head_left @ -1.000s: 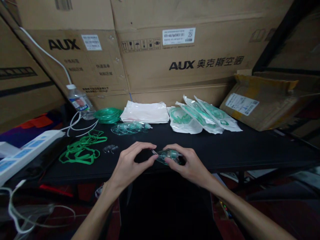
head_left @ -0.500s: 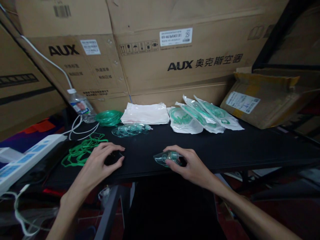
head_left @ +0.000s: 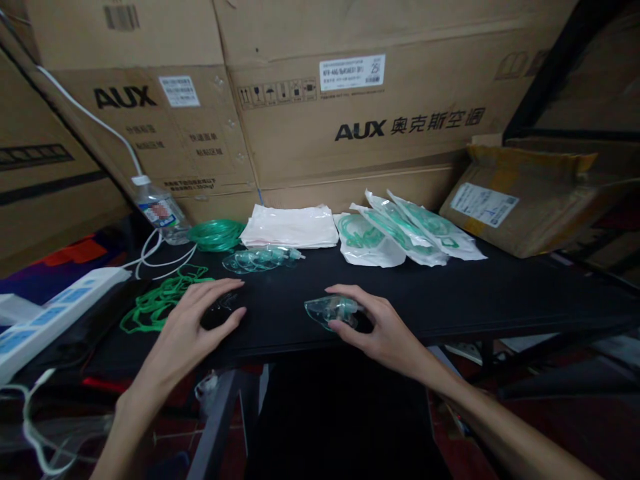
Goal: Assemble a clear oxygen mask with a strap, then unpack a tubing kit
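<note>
**Two hands on a black workbench, one gripping a clear mask**

Right hand [head_left: 377, 327] at near centre of the black table [head_left: 500, 300], fingers curled around a clear green-tinted oxygen mask [head_left: 330, 310], mask resting on the tabletop and protruding left from the grip. Left hand [head_left: 193, 330] well apart to the left, palm down, fingers loosely cupped over small clear plastic pieces [head_left: 225, 301]; whether anything is pinched cannot be told. Just left of that hand, a tangle of green elastic straps [head_left: 155, 303]. Farther back, a second loose mask [head_left: 260, 259] lying flat, a coil of green tubing [head_left: 216, 233] behind it, a stack of flat white pouches [head_left: 293, 227] to the right of the coil, then sealed bags holding green masks [head_left: 400, 230], fanned and overlapping. At far left, a water bottle [head_left: 157, 210] tilted against cardboard cartons [head_left: 350, 127]; nearer, a white power strip [head_left: 50, 313] with white cable. At far right, an opened cardboard box [head_left: 525, 197].
</note>
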{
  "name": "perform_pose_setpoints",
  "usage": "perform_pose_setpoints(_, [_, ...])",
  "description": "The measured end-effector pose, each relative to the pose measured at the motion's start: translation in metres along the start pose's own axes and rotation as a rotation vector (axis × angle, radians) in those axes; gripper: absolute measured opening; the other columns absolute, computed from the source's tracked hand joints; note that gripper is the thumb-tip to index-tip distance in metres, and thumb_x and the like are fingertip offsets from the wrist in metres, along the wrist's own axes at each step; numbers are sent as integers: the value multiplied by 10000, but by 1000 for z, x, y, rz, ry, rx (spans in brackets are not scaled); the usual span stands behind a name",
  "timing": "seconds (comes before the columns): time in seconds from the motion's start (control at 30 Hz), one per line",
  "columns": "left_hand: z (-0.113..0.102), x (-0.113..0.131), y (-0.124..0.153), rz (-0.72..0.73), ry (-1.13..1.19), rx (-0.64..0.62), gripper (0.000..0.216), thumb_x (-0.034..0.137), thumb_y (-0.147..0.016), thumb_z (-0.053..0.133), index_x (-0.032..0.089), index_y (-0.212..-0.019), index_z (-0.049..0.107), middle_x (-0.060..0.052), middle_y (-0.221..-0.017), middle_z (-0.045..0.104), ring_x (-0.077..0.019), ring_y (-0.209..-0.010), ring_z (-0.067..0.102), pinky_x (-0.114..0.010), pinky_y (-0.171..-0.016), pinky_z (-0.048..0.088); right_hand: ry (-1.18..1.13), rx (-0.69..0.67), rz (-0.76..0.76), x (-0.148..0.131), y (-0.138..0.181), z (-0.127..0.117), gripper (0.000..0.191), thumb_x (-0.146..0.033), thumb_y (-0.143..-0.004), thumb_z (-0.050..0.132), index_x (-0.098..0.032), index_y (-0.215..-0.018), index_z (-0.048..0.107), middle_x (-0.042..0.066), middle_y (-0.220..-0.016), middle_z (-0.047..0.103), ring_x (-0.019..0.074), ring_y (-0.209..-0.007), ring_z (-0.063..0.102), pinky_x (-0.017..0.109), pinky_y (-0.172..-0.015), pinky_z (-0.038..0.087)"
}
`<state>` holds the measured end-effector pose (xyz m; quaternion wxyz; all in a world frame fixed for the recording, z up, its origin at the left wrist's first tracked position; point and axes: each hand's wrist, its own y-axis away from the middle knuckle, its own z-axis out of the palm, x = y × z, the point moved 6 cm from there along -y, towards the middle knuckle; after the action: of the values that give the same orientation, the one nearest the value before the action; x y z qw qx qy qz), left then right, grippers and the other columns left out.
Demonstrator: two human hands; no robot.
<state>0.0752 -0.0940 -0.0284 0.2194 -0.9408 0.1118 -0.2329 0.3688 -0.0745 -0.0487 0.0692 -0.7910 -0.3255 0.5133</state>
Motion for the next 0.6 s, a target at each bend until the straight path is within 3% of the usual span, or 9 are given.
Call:
perform_pose_setpoints(0.07, [13, 22, -2, -135, 195, -14, 394, 547, -887, 633, 256, -1133, 729, -47, -1180, 733, -273, -1093, 656, -407, -1020, 474, -1, 6, -38, 0, 0, 0, 455, -248, -883, 731, -253, -1317, 594, 29, -1212, 707, 170, -1039, 672, 281, -927, 505])
perform_pose_setpoints(0.13, [39, 49, -4, -235, 434, -170, 381, 555, -929, 568, 250, -1053, 761, -33, -1081, 770, -253, -1027, 688, -360, -954, 508, -8, 6, -81, -1, 0, -1, 448, -233, -887, 733, -261, -1314, 599, 41, -1242, 696, 184, -1108, 656, 309, -979, 500])
perform_pose_setpoints(0.2, [65, 77, -9, -240, 650, -331, 398, 543, -942, 549, 224, -1020, 773, -37, -1026, 783, -244, -999, 698, -331, -918, 523, -29, 1, -126, -2, -1, -1, 434, -220, -898, 726, -272, -1312, 609, 49, -1261, 687, 192, -1164, 636, 336, -1030, 487])
perform_pose_setpoints(0.27, [80, 94, -14, -238, 801, -369, 394, 517, -954, 542, 203, -995, 776, -39, -1005, 783, -235, -996, 693, -319, -924, 517, -53, 1, -157, -3, -1, -2, 403, -205, -910, 711, -283, -1298, 633, 56, -1294, 665, 196, -1219, 609, 357, -1077, 464])
perform_pose_setpoints(0.33, [87, 99, -20, -255, 888, -319, 356, 479, -956, 558, 192, -961, 769, -39, -996, 775, -228, -1000, 684, -320, -946, 507, -86, 21, -137, 0, -1, -3, 422, -203, -900, 721, -295, -1304, 645, 65, -1367, 613, 207, -1300, 557, 376, -1126, 428])
perform_pose_setpoints(0.43, [90, 95, -22, -285, 963, -236, 315, 451, -941, 595, 181, -891, 750, -45, -946, 757, -220, -963, 684, -332, -936, 531, -280, 60, 29, 12, -3, -3, 625, -247, -848, 780, -309, -1426, 548, 75, -1410, 581, 212, -1293, 578, 376, -1114, 459])
perform_pose_setpoints(0.5, [92, 91, -21, -299, 1003, -217, 312, 462, -926, 616, 179, -911, 747, -50, -915, 749, -215, -915, 692, -333, -868, 578, -457, 53, 171, 21, -4, 0, 703, -279, -826, 796, -279, -1465, 501, 72, -1292, 665, 196, -1173, 663, 359, -1049, 523])
perform_pose_setpoints(0.6, [97, 88, -19, -311, 1025, -212, 335, 475, -909, 633, 179, -1027, 737, -63, -940, 750, -215, -885, 702, -300, -708, 620, -574, 34, 310, 29, -5, 4, 561, -303, -810, 796, -207, -1337, 626, 57, -1105, 759, 189, -1034, 725, 345, -975, 569])
